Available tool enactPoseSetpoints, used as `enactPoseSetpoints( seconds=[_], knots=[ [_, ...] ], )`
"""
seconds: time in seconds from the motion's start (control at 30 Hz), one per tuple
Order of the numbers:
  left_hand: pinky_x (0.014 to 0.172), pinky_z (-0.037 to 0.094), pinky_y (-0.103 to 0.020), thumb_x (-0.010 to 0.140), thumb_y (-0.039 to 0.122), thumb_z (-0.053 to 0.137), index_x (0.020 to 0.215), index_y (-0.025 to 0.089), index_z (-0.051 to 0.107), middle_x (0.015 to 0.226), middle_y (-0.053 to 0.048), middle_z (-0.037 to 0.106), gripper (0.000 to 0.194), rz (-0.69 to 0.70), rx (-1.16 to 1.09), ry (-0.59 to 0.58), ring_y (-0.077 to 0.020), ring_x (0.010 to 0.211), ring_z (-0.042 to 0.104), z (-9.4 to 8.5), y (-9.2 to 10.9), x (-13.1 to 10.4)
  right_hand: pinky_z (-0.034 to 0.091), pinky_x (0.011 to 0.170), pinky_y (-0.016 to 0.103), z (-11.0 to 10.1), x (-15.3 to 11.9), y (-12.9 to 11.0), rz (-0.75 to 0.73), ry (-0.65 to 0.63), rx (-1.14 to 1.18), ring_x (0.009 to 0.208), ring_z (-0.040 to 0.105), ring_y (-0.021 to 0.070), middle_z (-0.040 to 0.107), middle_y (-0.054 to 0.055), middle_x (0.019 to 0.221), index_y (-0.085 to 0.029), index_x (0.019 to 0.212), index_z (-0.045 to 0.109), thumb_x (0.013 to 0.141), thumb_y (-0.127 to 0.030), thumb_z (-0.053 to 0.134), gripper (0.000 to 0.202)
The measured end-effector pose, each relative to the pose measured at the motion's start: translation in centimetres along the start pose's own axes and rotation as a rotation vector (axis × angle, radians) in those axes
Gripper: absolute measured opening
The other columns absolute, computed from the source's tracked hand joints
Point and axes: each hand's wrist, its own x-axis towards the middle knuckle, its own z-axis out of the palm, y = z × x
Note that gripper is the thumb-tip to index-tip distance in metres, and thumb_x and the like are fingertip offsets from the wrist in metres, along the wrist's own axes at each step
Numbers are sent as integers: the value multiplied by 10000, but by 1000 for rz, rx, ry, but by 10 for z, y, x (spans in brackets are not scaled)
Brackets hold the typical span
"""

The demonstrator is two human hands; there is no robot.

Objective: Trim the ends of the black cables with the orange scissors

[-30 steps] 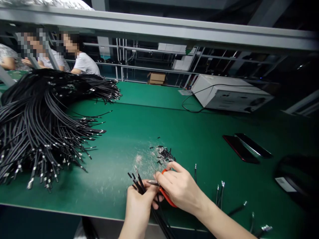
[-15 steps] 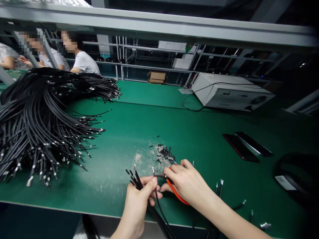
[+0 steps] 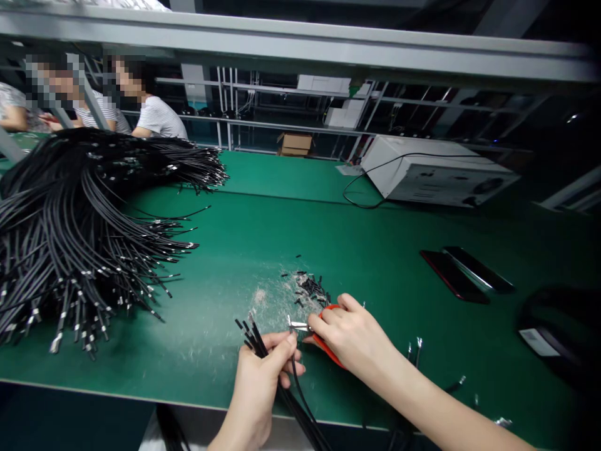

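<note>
My left hand [image 3: 261, 382] grips a bunch of black cables [image 3: 300, 413], their ends poking up past the fingers. One cable [image 3: 297, 376] stands apart from the bunch, pinched between thumb and fingertip with its bare silvery end upward. Closed around orange-handled scissors [image 3: 331, 352] is my right hand [image 3: 350, 332]; the blades point left and reach that cable's end. Just beyond the hands, short black offcuts [image 3: 313, 289] lie among pale, hair-like strands [image 3: 260, 295] on the green table [image 3: 197, 351].
A large heap of black cables [image 3: 70, 213] covers the table's left side. On the right are two phones [image 3: 455, 275], a dark object with a white label [image 3: 539, 341] and several loose cable ends [image 3: 417, 351]. A white metal box [image 3: 432, 175] stands behind. Two co-workers [image 3: 159, 116] sit far left.
The scissors have tilted and shifted slightly upward, their blades now bright and level by the cable's end. My left hand and the bunch have barely moved.
</note>
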Motion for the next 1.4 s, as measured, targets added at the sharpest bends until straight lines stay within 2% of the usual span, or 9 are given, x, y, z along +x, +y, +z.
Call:
enactPoseSetpoints(
  seconds=[0.27, 0.57, 0.67, 0.77, 0.83, 0.93, 1.0, 1.17, 1.4],
  knots=[
    [388, 343, -155, 662, 342, 719, 815, 76, 675, 621, -49, 632, 310, -1, 6, 15, -107, 508, 592, 0, 0, 4, 258, 695, 319, 0, 5, 7, -100, -39, -28, 450, 475, 127, 585, 9, 536, -183, 705, 537, 834, -119, 430, 180],
    [390, 345, -141, 704, 339, 691, 822, 64, 668, 648, -53, 618, 300, 21, 16, 3, -82, 513, 561, 0, -3, 2, 274, 677, 318, 7, 7, 8, -124, -71, -5, 414, 477, 123, 604, 15, 510, -175, 684, 544, 835, -143, 432, 190],
    [378, 344, -145, 699, 348, 692, 848, 65, 665, 663, -49, 610, 321, 12, 4, 6, -81, 512, 545, 0, -2, 3, 305, 651, 309, 7, 8, 12, -23, -113, 79, 454, 502, 135, 608, 25, 499, -185, 666, 553, 835, -221, 470, 191],
    [378, 351, -152, 676, 348, 711, 881, 70, 665, 672, -45, 607, 348, 13, -18, 16, -89, 524, 544, 2, 1, 4, 327, 549, 268, 5, 10, 11, 304, -149, 366, 517, 542, 157, 590, 23, 499, -201, 695, 573, 827, -374, 490, 233],
    [386, 349, -152, 652, 341, 733, 898, 68, 665, 633, -36, 605, 374, 17, -6, 21, -79, 500, 525, 3, 2, 3, 328, 454, 229, 3, 13, 4, 525, -211, 777, 441, 523, 131, 553, -14, 474, -201, 801, 581, 840, -452, 446, 287],
    [398, 338, -151, 634, 333, 754, 905, 64, 661, 569, -23, 599, 393, 23, 11, -3, -63, 462, 492, 2, 2, 3, 305, 331, 187, -1, 17, -10, 674, -298, 1411, 308, 433, 92, 484, -70, 414, -181, 920, 558, 823, -530, 440, 380],
    [411, 340, -152, 636, 336, 755, 869, 69, 659, 579, -32, 610, 368, 25, 5, -22, -73, 485, 517, 2, 1, 3, 284, 296, 166, -2, 20, -17, 703, -266, 1634, 285, 391, 75, 458, -87, 386, -170, 887, 556, 772, -536, 521, 385],
    [471, 367, -162, 717, 352, 691, 776, 85, 658, 673, -67, 648, 275, 66, -47, -113, -94, 579, 564, -1, 0, 2, 257, 293, 136, -1, 22, -24, 686, -155, 1829, 277, 364, 40, 482, -72, 370, -148, 727, 561, 763, -453, 582, 307],
    [485, 363, -165, 745, 348, 665, 781, 88, 664, 669, -62, 639, 262, 59, -100, -148, -82, 564, 542, 0, -1, -1, 276, 282, 138, -2, 19, -24, 711, -117, 1845, 269, 365, 48, 466, -67, 351, -130, 759, 588, 761, -444, 586, 314]
  ],
)
